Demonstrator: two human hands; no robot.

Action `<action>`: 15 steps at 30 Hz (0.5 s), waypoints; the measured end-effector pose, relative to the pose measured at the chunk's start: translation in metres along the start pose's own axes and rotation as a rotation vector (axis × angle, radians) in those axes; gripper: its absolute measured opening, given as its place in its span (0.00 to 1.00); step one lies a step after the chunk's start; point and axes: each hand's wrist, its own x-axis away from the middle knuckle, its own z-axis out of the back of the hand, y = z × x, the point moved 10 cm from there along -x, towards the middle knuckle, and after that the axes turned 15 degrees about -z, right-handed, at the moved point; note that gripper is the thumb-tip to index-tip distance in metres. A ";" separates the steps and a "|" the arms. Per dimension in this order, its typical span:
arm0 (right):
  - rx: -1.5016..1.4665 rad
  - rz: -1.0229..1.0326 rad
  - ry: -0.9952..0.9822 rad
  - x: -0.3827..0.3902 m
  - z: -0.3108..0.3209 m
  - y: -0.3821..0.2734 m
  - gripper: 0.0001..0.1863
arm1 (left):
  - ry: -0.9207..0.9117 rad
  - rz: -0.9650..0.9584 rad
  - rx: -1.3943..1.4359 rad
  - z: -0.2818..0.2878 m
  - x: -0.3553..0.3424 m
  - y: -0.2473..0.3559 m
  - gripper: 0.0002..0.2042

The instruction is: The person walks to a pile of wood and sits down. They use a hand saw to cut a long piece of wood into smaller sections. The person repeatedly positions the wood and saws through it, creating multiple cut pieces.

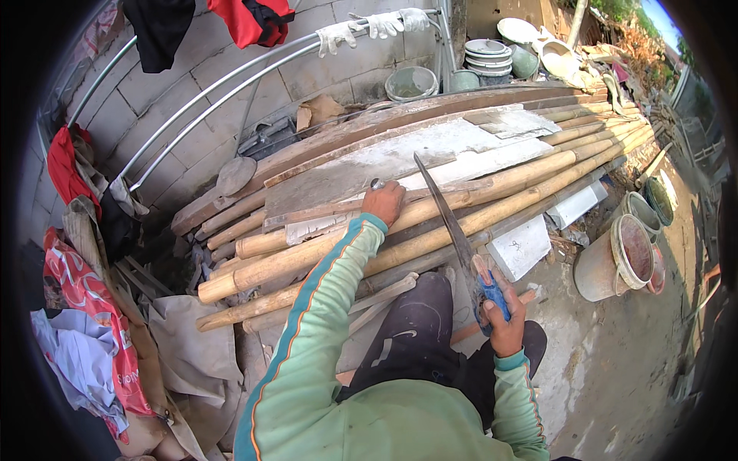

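Note:
My right hand (505,316) is closed round the blue handle of a handsaw (453,230). Its long blade slants up and left across the bamboo poles (492,184), with the tip above a pale board (430,165). Farther left, my left hand (384,203) is closed over a thin wooden strip (315,213) that lies along the poles. A small shiny metal piece (377,184) shows at its fingers; I cannot tell what it is. My left fingertips are mostly hidden. Below the poles are my knees in dark trousers.
Long timber planks (361,123) lie behind the poles, before a block wall (192,84). Buckets (607,261) stand at right on the concrete floor. Curved metal tubes (231,84) carry white gloves (338,36). Cloths and sacks (84,323) are heaped at left; stacked tubs (488,58) stand far back.

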 end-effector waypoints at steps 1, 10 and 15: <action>-0.019 -0.007 -0.017 0.001 -0.007 -0.009 0.31 | -0.008 0.064 0.113 0.007 0.007 -0.009 0.13; 0.071 -0.041 -0.050 -0.023 -0.035 -0.025 0.30 | -0.194 0.213 0.243 0.007 -0.015 -0.023 0.18; 0.099 -0.051 -0.054 -0.035 -0.041 -0.019 0.30 | -0.051 0.246 0.389 -0.022 -0.017 -0.037 0.16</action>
